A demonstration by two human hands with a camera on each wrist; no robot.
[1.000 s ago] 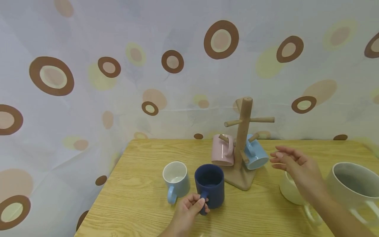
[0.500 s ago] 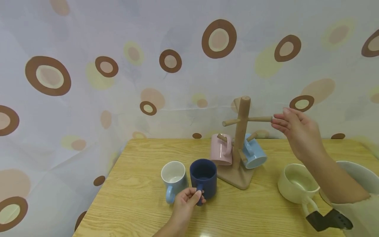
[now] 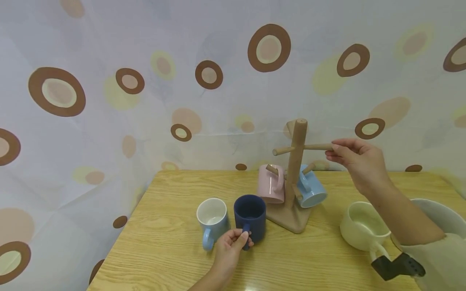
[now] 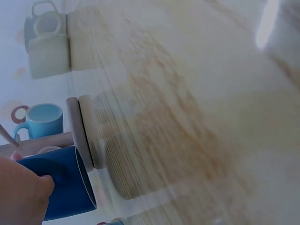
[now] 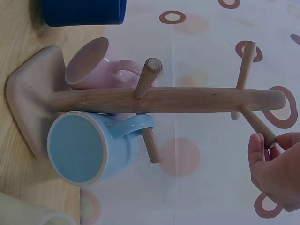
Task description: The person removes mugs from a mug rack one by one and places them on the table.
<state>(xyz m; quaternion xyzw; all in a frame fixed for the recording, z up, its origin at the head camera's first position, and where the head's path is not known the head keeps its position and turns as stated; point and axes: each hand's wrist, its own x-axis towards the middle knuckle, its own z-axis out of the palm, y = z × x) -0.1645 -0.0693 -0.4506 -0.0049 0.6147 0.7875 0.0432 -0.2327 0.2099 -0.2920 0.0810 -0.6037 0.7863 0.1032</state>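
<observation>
Head view: two mugs [image 3: 270, 190] on rack [image 3: 295, 161], others [image 3: 358, 234] off; left hand [image 3: 229, 249] grips navy mug [image 3: 255, 224], right hand [image 3: 360, 165] pinches peg [image 3: 316, 147].

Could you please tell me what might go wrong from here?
The right-hand grip pinches a peg near its tip, so a tug might rock the stand and the hanging blue mug. The left-hand grip holds the navy mug close to the white-lined blue mug; they could knock together.

Head view, forward, down; wrist views, closer (sideways); head, right wrist share rack [image 3: 295, 161]
</observation>
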